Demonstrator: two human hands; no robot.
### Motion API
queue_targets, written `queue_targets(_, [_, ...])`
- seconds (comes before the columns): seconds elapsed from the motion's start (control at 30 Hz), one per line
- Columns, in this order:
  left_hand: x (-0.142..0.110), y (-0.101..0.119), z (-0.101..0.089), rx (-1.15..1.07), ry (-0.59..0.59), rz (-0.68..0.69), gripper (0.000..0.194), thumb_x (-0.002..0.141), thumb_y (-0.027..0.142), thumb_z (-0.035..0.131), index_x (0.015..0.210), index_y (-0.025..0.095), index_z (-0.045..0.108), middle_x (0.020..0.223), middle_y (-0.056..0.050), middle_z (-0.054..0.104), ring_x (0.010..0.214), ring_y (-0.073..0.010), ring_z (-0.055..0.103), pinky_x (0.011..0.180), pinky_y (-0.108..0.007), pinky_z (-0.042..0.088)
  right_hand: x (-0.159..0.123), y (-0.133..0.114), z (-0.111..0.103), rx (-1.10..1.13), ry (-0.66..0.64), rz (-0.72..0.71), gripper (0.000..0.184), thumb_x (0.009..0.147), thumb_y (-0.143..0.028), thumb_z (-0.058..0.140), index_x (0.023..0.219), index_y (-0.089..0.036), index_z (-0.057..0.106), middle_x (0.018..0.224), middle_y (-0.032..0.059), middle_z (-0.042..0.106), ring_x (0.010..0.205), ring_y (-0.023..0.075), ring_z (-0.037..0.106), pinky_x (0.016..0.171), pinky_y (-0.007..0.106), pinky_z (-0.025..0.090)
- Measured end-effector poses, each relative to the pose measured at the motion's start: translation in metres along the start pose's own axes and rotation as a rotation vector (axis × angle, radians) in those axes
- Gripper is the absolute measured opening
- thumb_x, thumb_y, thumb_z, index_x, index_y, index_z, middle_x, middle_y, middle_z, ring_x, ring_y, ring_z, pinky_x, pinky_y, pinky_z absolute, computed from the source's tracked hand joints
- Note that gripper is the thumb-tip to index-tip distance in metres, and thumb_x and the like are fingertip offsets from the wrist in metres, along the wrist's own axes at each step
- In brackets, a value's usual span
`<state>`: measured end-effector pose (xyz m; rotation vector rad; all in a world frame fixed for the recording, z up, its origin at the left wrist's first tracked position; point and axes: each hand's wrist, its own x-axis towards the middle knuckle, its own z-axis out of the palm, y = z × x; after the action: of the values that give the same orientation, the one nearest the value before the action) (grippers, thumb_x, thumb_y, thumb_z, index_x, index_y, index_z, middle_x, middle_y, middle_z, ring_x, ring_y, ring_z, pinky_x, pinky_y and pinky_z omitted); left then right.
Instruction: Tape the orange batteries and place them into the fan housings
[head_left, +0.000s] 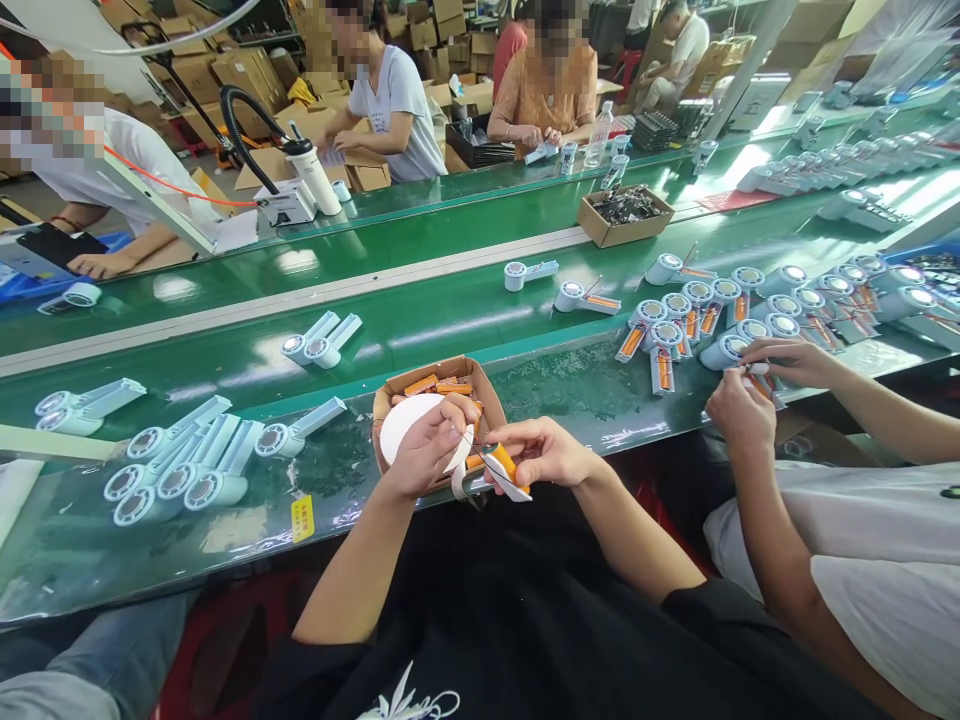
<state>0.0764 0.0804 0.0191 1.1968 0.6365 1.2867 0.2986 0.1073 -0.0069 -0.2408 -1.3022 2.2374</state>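
My right hand grips an orange battery with thin dark wires at its top. A white pad lies along the battery's lower side. Close beside it, my left hand is closed in a pinch near the wires; what its fingers hold is hidden. Behind that hand is a white roll of tape, partly covered by the fingers. The roll rests on an open cardboard box holding several more orange batteries.
Light-blue handheld fan bodies lie on the green bench at left. More fans with orange batteries crowd the right, where a co-worker's hands handle one. A carton of dark parts stands across the line. Several people sit opposite.
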Motion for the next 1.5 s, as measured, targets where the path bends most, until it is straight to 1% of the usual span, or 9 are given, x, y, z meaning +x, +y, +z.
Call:
queue_targets(0.3, [0.061, 0.021, -0.011, 0.187, -0.004, -0.152, 0.045, 0.091, 0.057, 0.076, 0.121, 0.024, 0.069, 0.112, -0.009, 0.071, 0.104, -0.0217, 0.065, 0.091, -0.035, 0.052, -0.012, 0.021, -0.022, 0.071, 0.229, -0.066, 0.071, 0.070, -0.048, 0.099, 0.127, -0.021, 0.068, 0.098, 0.0091, 0.083, 0.078, 0.0222, 0.080, 0.073, 0.034, 0.063])
queue_targets(0.47, [0.199, -0.023, -0.014, 1.006, -0.205, -0.201, 0.044, 0.105, 0.051, 0.047, 0.134, 0.021, 0.061, 0.119, -0.011, 0.074, 0.105, -0.0231, 0.068, 0.094, -0.038, 0.055, -0.019, 0.038, -0.071, -0.041, 0.676, -0.220, 0.065, 0.068, -0.047, 0.099, 0.120, -0.027, 0.068, 0.091, 0.0029, 0.081, 0.081, 0.0213, 0.078, 0.076, 0.034, 0.063])
queue_targets(0.6, [0.324, -0.080, 0.007, 1.362, -0.247, -0.168, 0.046, 0.099, 0.043, 0.060, 0.139, 0.021, 0.062, 0.145, -0.015, 0.064, 0.137, -0.0342, 0.053, 0.113, -0.049, 0.046, -0.024, 0.040, -0.112, -0.171, 1.023, -0.305, 0.057, 0.068, -0.045, 0.097, 0.115, -0.029, 0.068, 0.091, 0.0020, 0.081, 0.082, 0.0217, 0.076, 0.074, 0.034, 0.063])
queue_targets(0.77, [0.399, -0.130, 0.008, 1.633, -0.304, -0.239, 0.044, 0.098, 0.044, 0.068, 0.135, 0.021, 0.066, 0.149, -0.015, 0.058, 0.142, -0.0372, 0.049, 0.114, -0.059, 0.045, -0.033, 0.046, -0.124, -0.078, 1.103, -0.333, 0.060, 0.067, -0.043, 0.098, 0.117, -0.031, 0.067, 0.095, 0.0046, 0.082, 0.084, 0.0253, 0.077, 0.071, 0.037, 0.065])
queue_targets(0.9, [0.380, -0.121, -0.033, 1.719, -0.475, -0.254, 0.031, 0.099, 0.040, 0.068, 0.122, 0.019, 0.070, 0.134, -0.011, 0.066, 0.126, -0.0294, 0.061, 0.109, -0.054, 0.050, -0.036, 0.044, -0.122, -0.033, 1.117, -0.320, 0.059, 0.067, -0.042, 0.098, 0.116, -0.030, 0.068, 0.098, 0.0052, 0.083, 0.083, 0.0244, 0.078, 0.072, 0.037, 0.065])
queue_targets(1.0, [0.327, -0.088, -0.082, 1.704, -0.607, -0.254, 0.008, 0.091, 0.027, 0.071, 0.094, 0.024, 0.077, 0.121, -0.010, 0.072, 0.124, -0.0297, 0.061, 0.104, -0.043, 0.052, -0.030, 0.029, -0.123, -0.039, 1.117, -0.316, 0.058, 0.066, -0.041, 0.099, 0.114, -0.028, 0.068, 0.100, 0.0054, 0.085, 0.080, 0.0226, 0.079, 0.071, 0.034, 0.064])
queue_targets(1.13, [0.247, -0.052, -0.131, 1.624, -0.662, -0.264, 0.014, 0.084, 0.015, 0.069, 0.077, 0.024, 0.076, 0.113, -0.008, 0.075, 0.120, -0.0286, 0.062, 0.099, -0.039, 0.051, 0.011, -0.001, -0.130, -0.144, 1.046, -0.387, 0.053, 0.069, -0.043, 0.096, 0.109, -0.026, 0.067, 0.099, 0.0060, 0.085, 0.088, 0.0251, 0.082, 0.078, 0.037, 0.066])
queue_targets(1.33, [0.220, -0.058, -0.145, 1.398, -0.648, -0.227, 0.005, 0.086, 0.023, 0.074, 0.082, 0.021, 0.078, 0.108, -0.003, 0.078, 0.111, -0.0214, 0.067, 0.109, -0.034, 0.048, 0.109, -0.022, -0.147, -0.491, 0.797, -0.334, 0.047, 0.071, -0.047, 0.089, 0.105, -0.027, 0.065, 0.088, 0.0004, 0.085, 0.080, 0.0227, 0.082, 0.076, 0.037, 0.067])
queue_targets(1.5, [0.229, -0.073, -0.145, 1.274, -0.500, -0.264, 0.029, 0.101, 0.042, 0.068, 0.111, 0.015, 0.072, 0.112, -0.006, 0.074, 0.101, -0.0217, 0.071, 0.093, -0.042, 0.060, 0.139, -0.019, -0.162, -1.033, 0.714, -0.187, 0.036, 0.087, -0.037, 0.074, 0.122, -0.028, 0.070, 0.091, -0.0008, 0.084, 0.082, 0.0203, 0.082, 0.079, 0.035, 0.067])
